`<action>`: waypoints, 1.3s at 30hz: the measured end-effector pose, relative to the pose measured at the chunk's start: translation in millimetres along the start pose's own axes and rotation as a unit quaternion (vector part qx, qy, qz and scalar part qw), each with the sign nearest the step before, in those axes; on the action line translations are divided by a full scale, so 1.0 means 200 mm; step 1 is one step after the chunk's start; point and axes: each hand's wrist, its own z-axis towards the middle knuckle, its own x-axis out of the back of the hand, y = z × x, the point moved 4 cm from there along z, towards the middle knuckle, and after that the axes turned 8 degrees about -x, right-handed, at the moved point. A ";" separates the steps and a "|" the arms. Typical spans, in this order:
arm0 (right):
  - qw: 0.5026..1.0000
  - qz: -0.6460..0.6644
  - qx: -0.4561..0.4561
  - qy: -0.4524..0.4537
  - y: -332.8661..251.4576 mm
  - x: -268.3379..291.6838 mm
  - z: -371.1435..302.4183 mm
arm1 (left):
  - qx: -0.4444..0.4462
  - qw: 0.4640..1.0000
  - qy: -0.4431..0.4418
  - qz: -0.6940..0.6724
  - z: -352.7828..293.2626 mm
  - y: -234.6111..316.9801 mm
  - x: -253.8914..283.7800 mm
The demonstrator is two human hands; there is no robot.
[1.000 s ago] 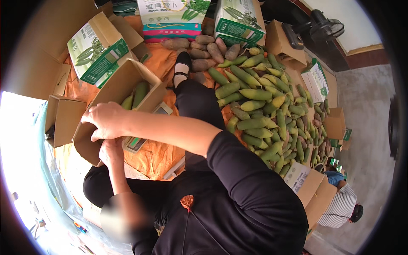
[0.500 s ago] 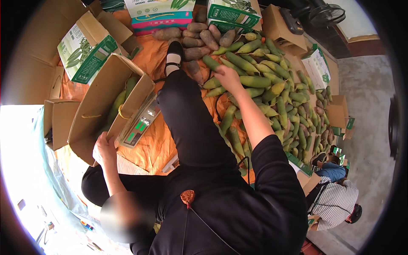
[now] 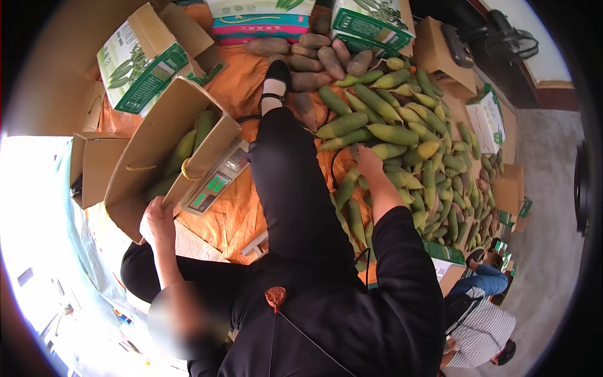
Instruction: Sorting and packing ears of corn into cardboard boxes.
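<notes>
A box (image 3: pixel 164 146) sat on a scale (image 3: pixel 217 182) at the left, corn (image 3: pixel 182 151) inside it. A corn pile (image 3: pixel 408 144) lay to the right, more boxes (image 3: pixel 264 16) behind, a leg (image 3: pixel 282 169) between.

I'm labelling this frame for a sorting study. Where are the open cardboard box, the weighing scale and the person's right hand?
open cardboard box (image 3: pixel 147 164): head view, on its inner wall.
weighing scale (image 3: pixel 217 181): head view, on its display panel.
right hand (image 3: pixel 369 162): head view, on its back.
</notes>
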 end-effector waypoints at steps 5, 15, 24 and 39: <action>0.996 -0.066 0.010 0.065 0.20 -0.15 0.17 | 0.005 1.000 -0.017 0.005 0.03 0.08 0.00; 0.945 0.269 0.035 0.182 0.49 -0.18 0.29 | -0.033 0.999 0.017 -0.021 0.03 0.07 0.00; 0.799 0.576 -0.049 0.165 0.40 0.27 -0.04 | -0.023 0.999 0.018 -0.022 -0.01 0.02 0.03; 0.695 0.543 0.435 0.181 -0.58 1.50 -1.14 | -0.034 0.999 0.005 -0.010 -0.01 0.01 0.00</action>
